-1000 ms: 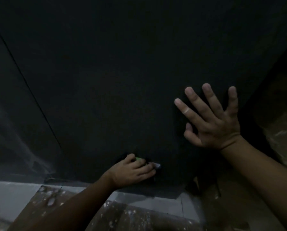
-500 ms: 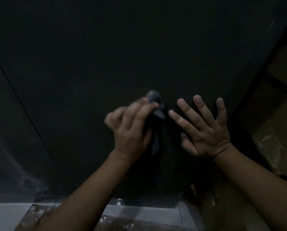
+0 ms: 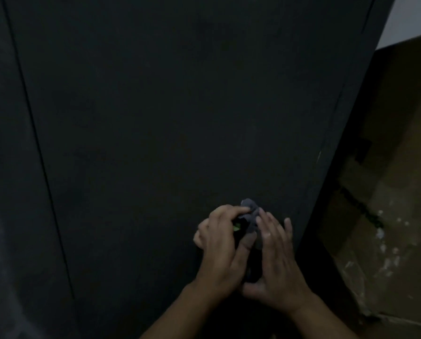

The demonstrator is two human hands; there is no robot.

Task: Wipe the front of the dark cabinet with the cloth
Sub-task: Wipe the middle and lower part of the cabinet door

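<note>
Left hand (image 3: 219,253): my fingers curl round the bunched grey cloth (image 3: 249,207), and a green scrap (image 3: 236,226) shows under them. The cloth pokes out just above my fingertips, before the dark cabinet (image 3: 155,118); I cannot tell if it touches. Right hand (image 3: 275,265), close beside: fingers straight, grasping nothing, forefinger tip touching the cloth.

We see cabinet (image 3: 155,118) filling left and centre of frame. Our left hand (image 3: 222,253) and right hand (image 3: 277,260) touching side by side at lower centre-right, before cabinet. Cloth (image 3: 251,209) between them, up at fingertips. Cardboard box (image 3: 400,167) at right edge, beside cabinet.
</note>
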